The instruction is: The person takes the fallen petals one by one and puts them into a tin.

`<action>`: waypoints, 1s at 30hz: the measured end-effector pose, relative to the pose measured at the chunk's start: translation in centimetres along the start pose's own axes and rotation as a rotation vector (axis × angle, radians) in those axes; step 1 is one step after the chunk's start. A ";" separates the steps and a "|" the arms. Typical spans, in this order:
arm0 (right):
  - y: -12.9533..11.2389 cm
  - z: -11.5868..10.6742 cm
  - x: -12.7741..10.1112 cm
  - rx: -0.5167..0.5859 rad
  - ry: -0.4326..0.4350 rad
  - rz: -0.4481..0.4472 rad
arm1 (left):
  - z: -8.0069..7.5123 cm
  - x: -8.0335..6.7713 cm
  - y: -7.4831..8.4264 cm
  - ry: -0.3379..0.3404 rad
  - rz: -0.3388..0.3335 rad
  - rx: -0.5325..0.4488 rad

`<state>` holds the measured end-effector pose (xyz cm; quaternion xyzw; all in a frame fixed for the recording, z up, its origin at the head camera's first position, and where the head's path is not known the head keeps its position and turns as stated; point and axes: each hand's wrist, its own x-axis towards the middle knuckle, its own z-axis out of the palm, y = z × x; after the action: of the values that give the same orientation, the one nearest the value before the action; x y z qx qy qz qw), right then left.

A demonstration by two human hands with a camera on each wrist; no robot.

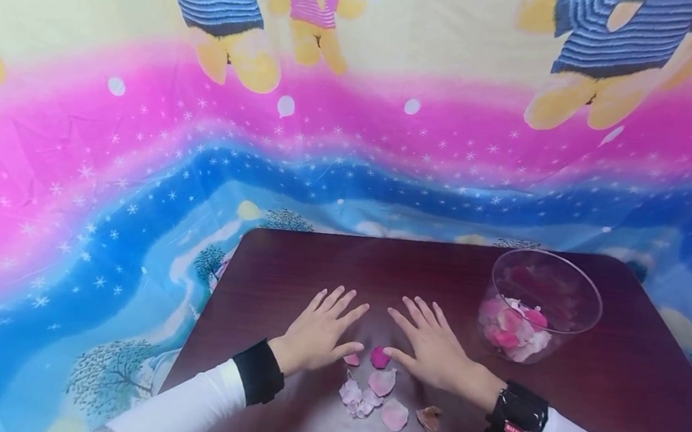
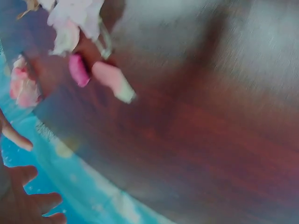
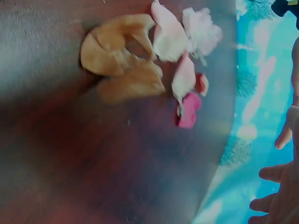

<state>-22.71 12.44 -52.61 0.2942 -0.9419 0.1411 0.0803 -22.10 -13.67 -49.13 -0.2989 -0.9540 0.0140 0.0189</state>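
Note:
Both hands are held out over the dark table, fingers straight and spread, with nothing in them. My left hand [image 1: 316, 333] is left of a small group of petals, its thumb overlapping a small pink petal [image 1: 352, 360] in the head view. My right hand [image 1: 436, 347] mirrors it, thumb tip right beside a magenta petal [image 1: 379, 357]. Nearer me lie a pale pink petal [image 1: 382, 382], a whitish-pink blossom cluster [image 1: 358, 399], another pale petal [image 1: 394, 414] and a curled brown petal [image 1: 428, 420]. In the right wrist view the brown petal [image 3: 114, 51] looks large and folded.
A clear round container [image 1: 580, 329] with pink, red and white petals [image 1: 515, 330] inside stands on the right of the table [image 1: 293, 259]. Behind the table hangs a colourful cloth [image 1: 353, 134] printed with bears and snowflakes. Black bands [image 1: 258, 372] circle both wrists.

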 end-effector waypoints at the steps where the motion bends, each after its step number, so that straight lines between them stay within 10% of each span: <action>1: -0.1 0.3 -0.1 0.001 -0.008 -0.001 | 0.4 -0.1 0.1 -0.014 0.002 0.007; 12: -2.3 2.1 -0.2 0.047 -0.069 -0.031 | 3.9 -0.5 1.4 -0.156 0.065 0.028; 30: -3.0 2.3 -0.1 0.057 -0.087 -0.053 | 6.5 0.3 2.8 -0.112 0.132 0.016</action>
<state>-21.02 9.39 -54.17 0.3271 -0.9319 0.1528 0.0344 -21.04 -11.32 -55.68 -0.3598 -0.9316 0.0394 -0.0330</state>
